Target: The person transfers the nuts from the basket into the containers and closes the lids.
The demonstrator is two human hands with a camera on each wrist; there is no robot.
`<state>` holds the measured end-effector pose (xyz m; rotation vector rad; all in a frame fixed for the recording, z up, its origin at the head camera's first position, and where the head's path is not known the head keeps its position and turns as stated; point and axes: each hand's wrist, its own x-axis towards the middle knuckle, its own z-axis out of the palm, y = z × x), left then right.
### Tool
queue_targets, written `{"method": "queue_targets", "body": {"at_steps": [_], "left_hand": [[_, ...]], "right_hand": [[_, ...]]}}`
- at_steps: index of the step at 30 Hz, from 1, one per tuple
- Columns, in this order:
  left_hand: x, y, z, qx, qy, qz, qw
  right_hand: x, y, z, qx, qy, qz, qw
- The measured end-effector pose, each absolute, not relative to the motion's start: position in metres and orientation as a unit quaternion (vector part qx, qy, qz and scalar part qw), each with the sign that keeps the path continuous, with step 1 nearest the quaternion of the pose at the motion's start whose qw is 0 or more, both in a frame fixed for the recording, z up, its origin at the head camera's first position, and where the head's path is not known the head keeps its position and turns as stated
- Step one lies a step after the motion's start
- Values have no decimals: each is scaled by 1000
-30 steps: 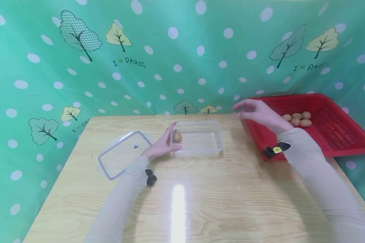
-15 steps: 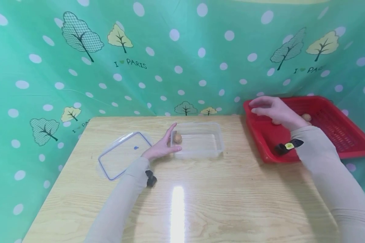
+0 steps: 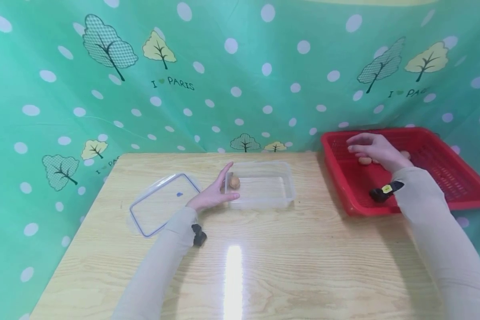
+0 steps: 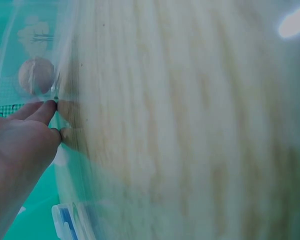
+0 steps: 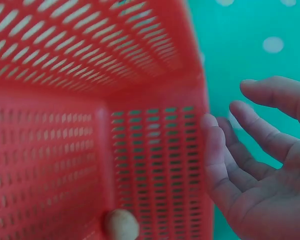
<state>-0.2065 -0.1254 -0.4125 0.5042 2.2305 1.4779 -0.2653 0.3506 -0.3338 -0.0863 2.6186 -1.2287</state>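
Note:
A clear plastic container stands on the table with one walnut inside, by its left end. My left hand rests at that end, thumb toward the front and fingers toward the back, all fairly straight. In the left wrist view, fingertips touch the clear wall below the walnut. Over the left part of the red basket hovers my right hand, fingers loosely bent, holding nothing. Below it several walnuts lie in the basket, partly hidden by the hand.
A clear lid with a blue seal lies left of the container. The slotted basket walls rise around the walnuts. Behind the wooden table hangs a green dotted cloth.
My right hand has moved from the basket's left rim rightward, then slightly lower, over the basket toward the walnuts. The left hand and the container have stayed in place.

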Motion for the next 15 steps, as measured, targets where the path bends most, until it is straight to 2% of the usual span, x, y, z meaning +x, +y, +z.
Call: {"method": "queue_targets", "body": {"at_steps": [15], "left_hand": [[-206,-125,-413,190,797,536,201]], "right_hand": [[-272,384,-360,6,885,-447,128]]}}
